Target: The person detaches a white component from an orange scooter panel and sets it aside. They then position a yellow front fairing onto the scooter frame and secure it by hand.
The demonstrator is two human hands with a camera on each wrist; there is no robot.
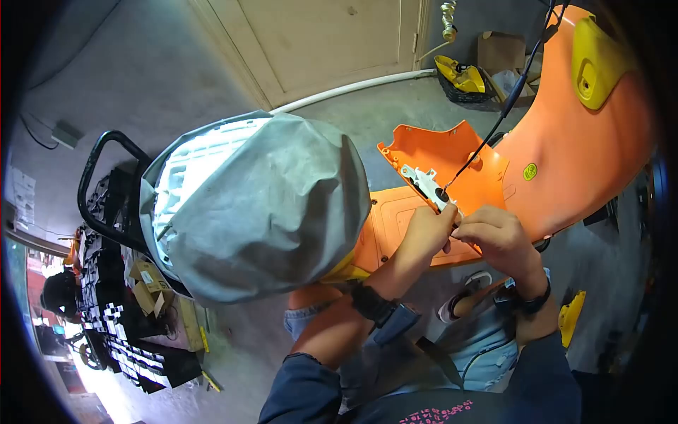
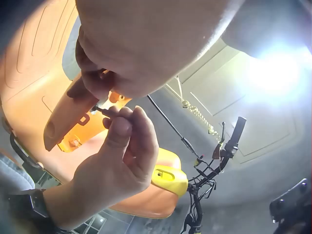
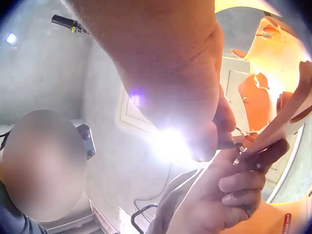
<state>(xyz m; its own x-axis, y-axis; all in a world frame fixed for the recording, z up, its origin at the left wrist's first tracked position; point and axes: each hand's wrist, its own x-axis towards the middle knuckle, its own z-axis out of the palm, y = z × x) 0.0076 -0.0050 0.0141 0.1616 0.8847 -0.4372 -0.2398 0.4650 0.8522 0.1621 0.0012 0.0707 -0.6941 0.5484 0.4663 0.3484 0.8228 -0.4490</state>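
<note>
An orange scooter body panel [image 1: 445, 152] stands raised, with a white bracket [image 1: 424, 185] along its inner side. A thin black cable [image 1: 487, 138] runs down to a round opening in that bracket. My left hand [image 1: 429, 232] grips the panel's edge near the bracket's lower end, fingers curled under it. Close beside it, my right hand [image 1: 498, 237] pinches a small, thin dark piece [image 2: 108, 112] between thumb and fingers. In the left wrist view its tip points at the panel by the left fingers. I cannot tell what kind of piece it is.
A grey cover [image 1: 268, 205] drapes over a bulky seat on the left, beside a black grab bar [image 1: 85, 184]. Handlebars [image 2: 229, 151] rise at the front. A yellow part [image 1: 462, 74] lies in a black basket by the door. Cardboard boxes [image 1: 152, 286] sit at left.
</note>
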